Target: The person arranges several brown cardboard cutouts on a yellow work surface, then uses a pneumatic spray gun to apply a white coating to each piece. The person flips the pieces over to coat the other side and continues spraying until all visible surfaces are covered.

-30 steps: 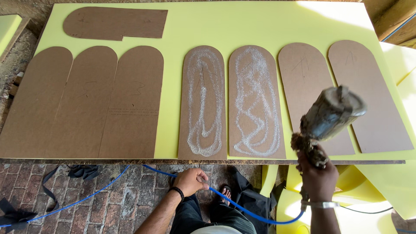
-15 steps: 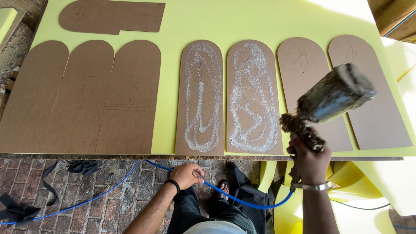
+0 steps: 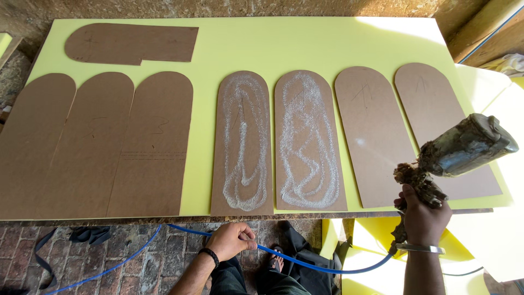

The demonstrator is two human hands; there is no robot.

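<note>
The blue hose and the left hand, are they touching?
Touching. The head view shows the left hand closed around the blue hose, which enters the fist at one side and leaves at the other.

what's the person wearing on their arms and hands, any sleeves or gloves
No gloves and no sleeves in view: both forearms are bare. The left hand has a thin black band round its wrist. The right hand has a plain silver-coloured metal bangle round its wrist. No rings can be made out.
</note>
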